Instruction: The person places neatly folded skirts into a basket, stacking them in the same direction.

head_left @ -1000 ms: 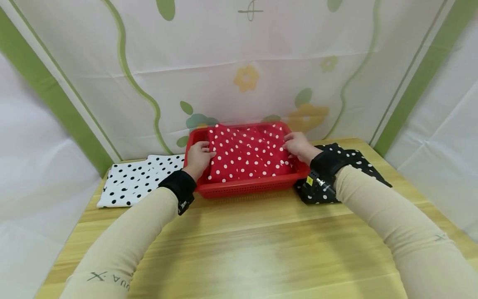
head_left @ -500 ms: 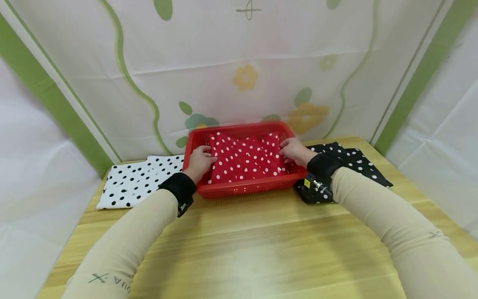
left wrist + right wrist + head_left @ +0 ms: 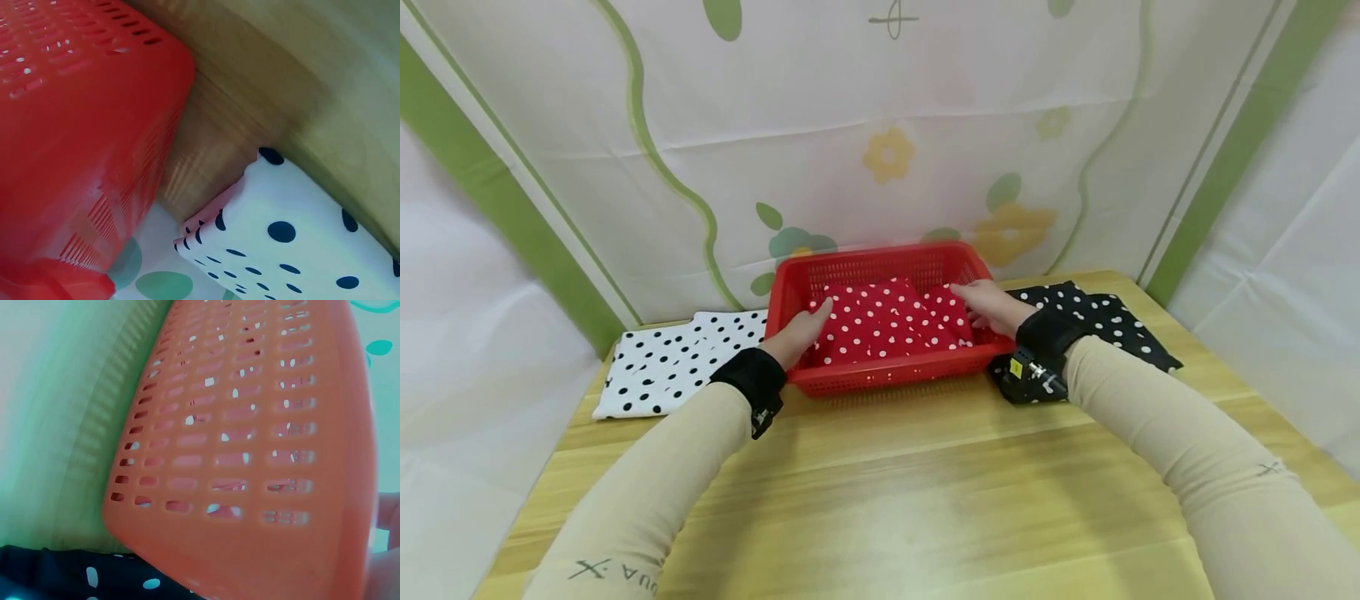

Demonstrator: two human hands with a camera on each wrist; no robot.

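Observation:
A folded red cloth with white dots lies inside a red plastic basket at the back of the wooden table. My left hand rests with straight fingers on the cloth's left edge. On the cloth's right edge lies my right hand, fingers stretched out flat. The left wrist view shows only the basket's outer wall. The right wrist view shows the slotted basket wall close up, with a sliver of my hand at the right edge.
A folded white cloth with black dots lies left of the basket, seen too as white cloth. A black cloth with white dots lies to the right. A flowered curtain hangs behind. Bare wooden table stretches in front.
The red cloth has gone down from the basket's rim to its floor. Both hands sank with it and went from holding its edges to lying flat on it.

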